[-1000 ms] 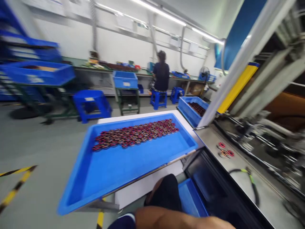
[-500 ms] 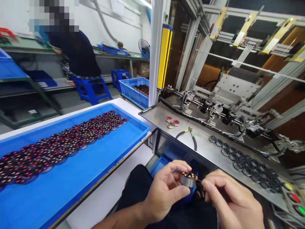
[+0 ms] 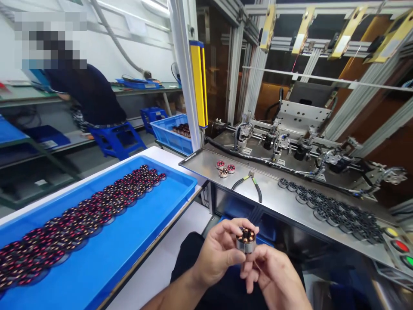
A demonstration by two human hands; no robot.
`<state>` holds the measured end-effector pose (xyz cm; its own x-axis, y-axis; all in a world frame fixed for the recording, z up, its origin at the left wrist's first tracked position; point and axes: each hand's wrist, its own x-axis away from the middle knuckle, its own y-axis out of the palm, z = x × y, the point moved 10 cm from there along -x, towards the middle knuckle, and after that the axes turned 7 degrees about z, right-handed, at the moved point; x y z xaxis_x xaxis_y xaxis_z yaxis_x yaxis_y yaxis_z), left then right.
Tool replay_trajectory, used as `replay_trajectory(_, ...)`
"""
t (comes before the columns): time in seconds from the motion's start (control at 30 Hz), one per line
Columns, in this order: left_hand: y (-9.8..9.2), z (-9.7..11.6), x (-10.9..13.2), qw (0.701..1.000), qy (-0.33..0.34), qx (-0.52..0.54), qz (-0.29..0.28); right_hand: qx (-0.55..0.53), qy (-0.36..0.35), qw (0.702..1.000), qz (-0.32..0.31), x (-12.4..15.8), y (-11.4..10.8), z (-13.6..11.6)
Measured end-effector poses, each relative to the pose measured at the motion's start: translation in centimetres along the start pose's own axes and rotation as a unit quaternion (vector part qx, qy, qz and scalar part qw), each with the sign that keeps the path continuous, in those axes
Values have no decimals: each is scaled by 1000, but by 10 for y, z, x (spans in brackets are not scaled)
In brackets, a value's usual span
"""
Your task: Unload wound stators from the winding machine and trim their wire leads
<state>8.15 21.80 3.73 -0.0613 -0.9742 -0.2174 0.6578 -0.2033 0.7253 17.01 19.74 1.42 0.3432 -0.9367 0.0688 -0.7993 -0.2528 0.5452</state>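
Note:
A round motor part (image 3: 246, 241), with a silver ring outside and copper windings inside, is held upright above my lap. My left hand (image 3: 219, 254) grips it from the left, thumb on the ring and fingers behind. Just below and right of the part is my right hand (image 3: 269, 269), its fingers curled close together under the ring; whether they pinch a wire or anything else is too small to tell. Cutters (image 3: 251, 174) with green and black handles lie spread on the metal bench (image 3: 206, 165), beside three red and copper wound parts (image 3: 223, 172).
A blue tray (image 3: 151, 224) at left holds several wound parts. Several black rings (image 3: 338, 211) lie on the bench at right, near the buttons (image 3: 402, 246). A machine (image 3: 303, 142) stands behind. At back left a person (image 3: 90, 94) sits on a blue stool.
My right hand has moved left and in under the motor part, and the thin wire between it and the part no longer shows. The head view has shifted right.

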Motion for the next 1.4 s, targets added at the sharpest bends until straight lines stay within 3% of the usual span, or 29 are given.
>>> replay_trajectory(0.2,15,0,1,990,30,-95,-97,-43,-1,997,-58,3,10,-4)
replay_trajectory(0.27,11,8,2,981,66,-166,-74,21,-36,998,-41,4,2,-12)
replay_trajectory(0.3,6,14,3,971,89,-216,-45,79,-90,993,-18,5,-4,-24)
replay_trajectory(0.37,4,24,6,939,113,-323,-4,219,-262,939,36,16,-12,-60)
replay_trajectory(0.43,13,23,9,910,95,-403,-20,345,-424,835,65,36,-5,-87)
replay_trajectory(0.5,27,17,12,897,75,-431,-60,420,-501,755,49,49,8,-95)
replay_trajectory(0.57,37,16,11,898,85,-426,-76,450,-522,724,26,53,15,-95)
replay_trajectory(0.63,41,17,9,900,106,-416,-81,451,-501,738,14,51,14,-94)
replay_trajectory(0.73,41,20,8,894,138,-419,-82,424,-425,800,5,43,2,-90)
replay_trajectory(0.9,43,34,13,844,212,-488,-65,360,-348,866,14,36,-10,-88)
replay_trajectory(1.03,50,41,19,803,264,-531,-60,375,-324,869,16,30,-3,-85)
replay_trajectory(1.13,52,42,21,791,282,-539,-63,404,-316,858,3,27,5,-83)
replay_trajectory(1.23,47,36,19,813,253,-520,-66,416,-304,857,17,27,2,-86)
replay_trajectory(1.4,20,11,14,912,98,-399,-9,388,-246,887,49,26,-12,-90)
